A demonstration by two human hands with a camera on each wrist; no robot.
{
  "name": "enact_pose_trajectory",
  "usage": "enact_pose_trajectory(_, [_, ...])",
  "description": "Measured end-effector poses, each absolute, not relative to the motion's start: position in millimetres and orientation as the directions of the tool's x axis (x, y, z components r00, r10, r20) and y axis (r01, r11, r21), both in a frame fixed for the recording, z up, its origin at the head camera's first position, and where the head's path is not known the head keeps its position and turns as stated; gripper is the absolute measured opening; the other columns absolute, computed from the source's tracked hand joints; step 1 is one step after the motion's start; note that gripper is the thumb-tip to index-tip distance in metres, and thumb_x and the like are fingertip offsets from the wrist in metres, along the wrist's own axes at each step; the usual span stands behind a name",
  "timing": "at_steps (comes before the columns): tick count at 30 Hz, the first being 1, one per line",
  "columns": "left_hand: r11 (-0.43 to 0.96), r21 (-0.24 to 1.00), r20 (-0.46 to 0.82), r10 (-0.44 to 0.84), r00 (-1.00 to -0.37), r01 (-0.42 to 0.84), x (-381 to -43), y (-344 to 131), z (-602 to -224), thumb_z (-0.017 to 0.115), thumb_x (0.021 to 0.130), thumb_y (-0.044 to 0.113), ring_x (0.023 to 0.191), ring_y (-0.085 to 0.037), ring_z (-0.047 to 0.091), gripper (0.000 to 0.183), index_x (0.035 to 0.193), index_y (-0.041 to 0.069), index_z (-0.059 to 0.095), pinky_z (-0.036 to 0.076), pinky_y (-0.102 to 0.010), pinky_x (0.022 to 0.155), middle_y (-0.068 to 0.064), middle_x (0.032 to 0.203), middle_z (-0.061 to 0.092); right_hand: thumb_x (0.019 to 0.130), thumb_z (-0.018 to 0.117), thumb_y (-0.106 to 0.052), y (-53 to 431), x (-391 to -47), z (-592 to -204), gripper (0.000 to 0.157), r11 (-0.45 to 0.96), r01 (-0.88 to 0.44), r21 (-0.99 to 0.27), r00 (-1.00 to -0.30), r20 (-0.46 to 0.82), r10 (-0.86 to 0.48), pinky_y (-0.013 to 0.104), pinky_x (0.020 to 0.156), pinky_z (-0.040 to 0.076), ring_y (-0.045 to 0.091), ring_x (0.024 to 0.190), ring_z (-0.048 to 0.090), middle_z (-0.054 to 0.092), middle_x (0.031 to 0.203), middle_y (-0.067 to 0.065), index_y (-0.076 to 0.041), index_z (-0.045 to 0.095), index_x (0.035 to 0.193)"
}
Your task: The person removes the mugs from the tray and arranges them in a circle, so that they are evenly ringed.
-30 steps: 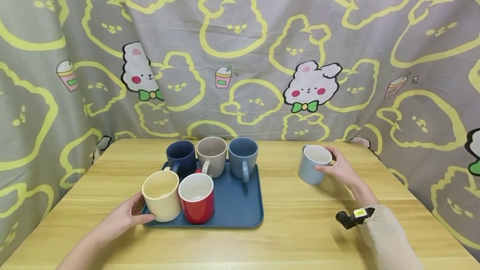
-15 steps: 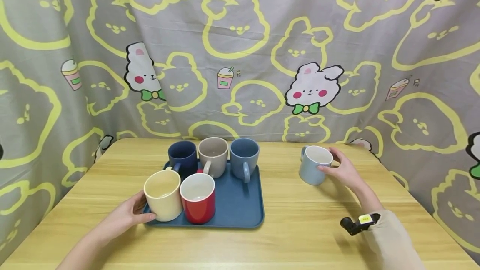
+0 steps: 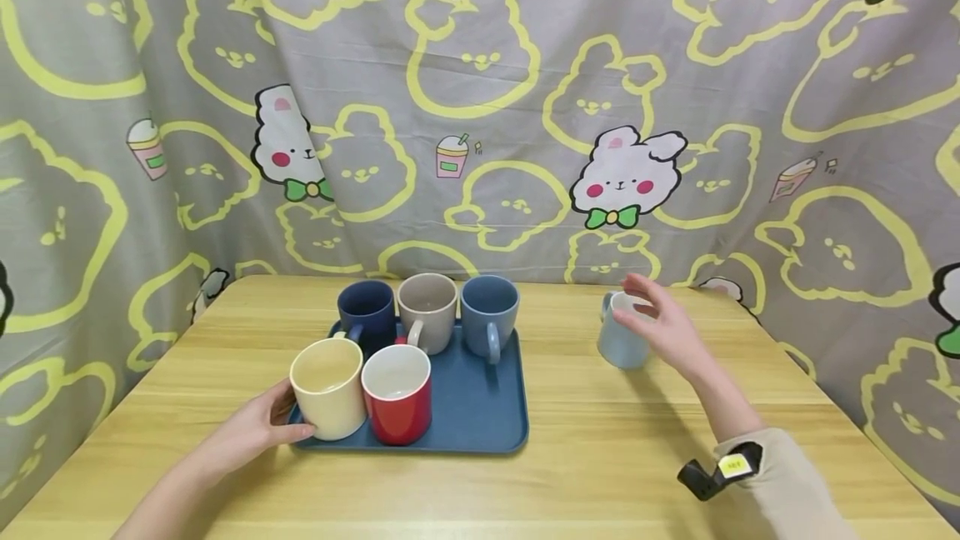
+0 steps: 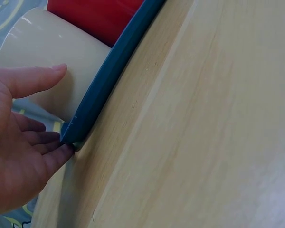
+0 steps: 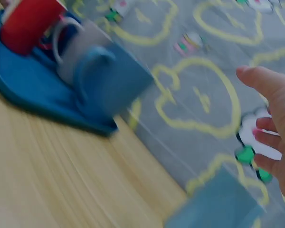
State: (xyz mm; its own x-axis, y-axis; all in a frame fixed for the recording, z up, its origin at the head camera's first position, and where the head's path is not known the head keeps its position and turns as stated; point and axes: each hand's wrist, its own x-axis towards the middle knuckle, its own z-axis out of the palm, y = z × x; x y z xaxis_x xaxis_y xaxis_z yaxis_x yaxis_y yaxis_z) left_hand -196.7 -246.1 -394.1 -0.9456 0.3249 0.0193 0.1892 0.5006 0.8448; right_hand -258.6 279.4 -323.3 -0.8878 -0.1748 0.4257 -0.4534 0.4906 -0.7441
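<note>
My left hand (image 3: pixel 251 432) is at the left edge of the blue tray (image 3: pixel 480 415), beside a cream mug (image 3: pixel 327 394). In the left wrist view its fingertips touch the tray's corner, and the thumb lies relaxed across the front of the mug; whether it touches the mug I cannot tell. A red mug (image 3: pixel 397 407) with a white inside stands right of the cream one. My right hand (image 3: pixel 667 327) hovers over a light blue mug (image 3: pixel 621 344) on the table, fingers spread and holding nothing. The hand partly hides that mug's rim.
Along the tray's back stand a navy mug (image 3: pixel 366 311), a taupe mug (image 3: pixel 426 311) and a dusty blue mug (image 3: pixel 489 315). Behind the wooden table (image 3: pixel 585 448) hangs a patterned grey curtain (image 3: pixel 510 65).
My right hand has let go of the light blue mug and risen up and left above it. The mug stays where it stood. My left hand has hardly moved.
</note>
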Motion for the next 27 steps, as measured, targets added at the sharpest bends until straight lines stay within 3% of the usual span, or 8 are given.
enact_pose_trajectory(20, [0.493,0.848,0.026,0.326,-0.945,0.194,-197.8,-245.8,-395.3,0.07,0.082,0.017,0.125,-0.052,0.03,0.086,0.135,-0.023,0.016,0.028,-0.057,0.101,-0.042,0.137,0.026,0.08,0.073,-0.021,115.8,-234.0,-329.8,0.071,0.352,-0.483,-0.801,-0.823,0.279,-0.495,0.045,0.098,0.042,0.031,0.119,0.047,0.05,0.131,0.016,0.002,0.038,0.137])
enact_pose_trajectory(27, [0.496,0.847,0.025,0.324,-0.946,0.192,-197.0,-247.1,-394.7,0.07,0.081,0.018,0.125,-0.053,0.029,0.087,0.135,-0.023,0.015,0.027,-0.058,0.101,-0.042,0.137,0.024,0.076,0.076,-0.027,78.3,-227.0,-339.4,0.074,0.359,-0.486,-0.797,-0.808,0.254,-0.531,0.042,0.096,0.045,0.027,0.117,0.048,0.051,0.13,0.011,0.001,0.041,0.135])
